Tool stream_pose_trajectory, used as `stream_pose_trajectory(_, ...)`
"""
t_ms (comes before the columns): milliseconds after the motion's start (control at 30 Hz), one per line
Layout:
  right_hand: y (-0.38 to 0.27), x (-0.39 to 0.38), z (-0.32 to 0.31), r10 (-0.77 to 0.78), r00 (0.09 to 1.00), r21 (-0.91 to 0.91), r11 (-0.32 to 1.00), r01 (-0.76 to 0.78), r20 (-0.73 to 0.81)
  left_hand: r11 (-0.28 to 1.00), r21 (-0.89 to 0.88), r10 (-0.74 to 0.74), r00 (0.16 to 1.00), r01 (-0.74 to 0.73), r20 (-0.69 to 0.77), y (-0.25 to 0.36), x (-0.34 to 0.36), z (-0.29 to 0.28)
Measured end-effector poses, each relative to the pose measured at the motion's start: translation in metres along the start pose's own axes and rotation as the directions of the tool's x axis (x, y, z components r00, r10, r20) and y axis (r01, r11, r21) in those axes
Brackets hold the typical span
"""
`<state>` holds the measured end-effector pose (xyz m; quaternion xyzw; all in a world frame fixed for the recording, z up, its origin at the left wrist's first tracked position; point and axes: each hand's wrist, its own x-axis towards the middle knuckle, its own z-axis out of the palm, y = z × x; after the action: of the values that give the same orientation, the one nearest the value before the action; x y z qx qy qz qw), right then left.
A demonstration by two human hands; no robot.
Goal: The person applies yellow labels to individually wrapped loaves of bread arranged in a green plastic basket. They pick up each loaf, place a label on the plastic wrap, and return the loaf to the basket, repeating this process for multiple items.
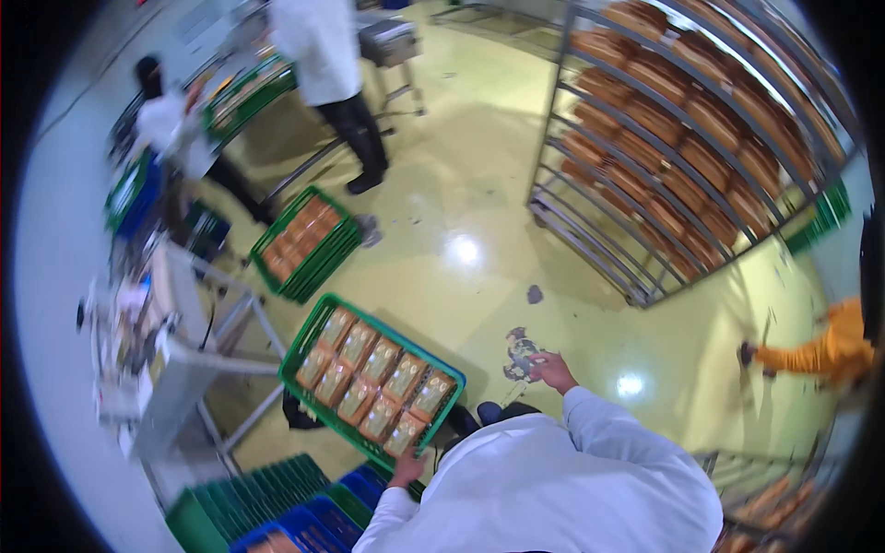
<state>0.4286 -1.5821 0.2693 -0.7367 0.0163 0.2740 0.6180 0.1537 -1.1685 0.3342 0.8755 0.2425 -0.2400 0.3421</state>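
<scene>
A green plastic crate (372,331) full of wrapped bread loaves (379,359) in two rows lies in front of me to the left. My left hand (406,468) is at its near edge, fingers closed over the rim beside the nearest loaf. My right hand (553,370) is held out over the floor, away from the crate. Its fingers point left and look apart, and I see nothing in them. A blue rim shows under the crate's right end; how the crate is supported from below is hidden.
Another green crate of loaves (353,241) stands on the floor farther off. Stacked green crates (244,498) and blue crates (309,525) are at lower left, beside a metal-framed machine (161,369). A tall rack (595,253) of loaves stands right. Two people in white (316,51) work at the back; an orange-clothed person (825,350) is at right.
</scene>
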Motion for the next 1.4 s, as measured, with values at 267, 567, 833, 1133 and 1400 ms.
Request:
stream_pose_trajectory(267, 0.024, -0.084, -0.067, 0.357, 0.85, -0.138, 0.889, -0.436, -0.387, 0.881, -0.408, 0.35, 0.91, -0.239, 0.222, 0.214, 0.163, 0.005)
stream_pose_trajectory(567, 0.155, -0.095, -0.189, 0.472, 0.712, -0.082, 0.802, -0.591, -0.52, 0.988, 0.125, 0.091, 0.996, -0.087, -0.021, 0.239, 0.295, -0.03)
stream_pose_trajectory(833, -0.033, 0.088, -0.34, 0.417, 0.801, 0.294, 0.903, -0.312, -0.43, 0.999, 0.003, 0.033, 0.889, -0.039, 0.456, 0.315, 0.347, 0.028)
stream_pose_trajectory(1133, -0.107, 0.329, -0.374, 0.319, 0.919, 0.259, 0.931, -0.258, -0.23, 0.913, -0.253, -0.302, 0.947, 0.321, 0.114, 0.389, 0.439, -0.025)
stream_pose_trajectory(1400, -0.243, 0.552, -0.316, 0.22, 0.975, 0.024, 0.975, -0.22, 0.001, 0.985, -0.032, -0.168, 0.984, 0.167, -0.053, 0.433, 0.608, -0.119)
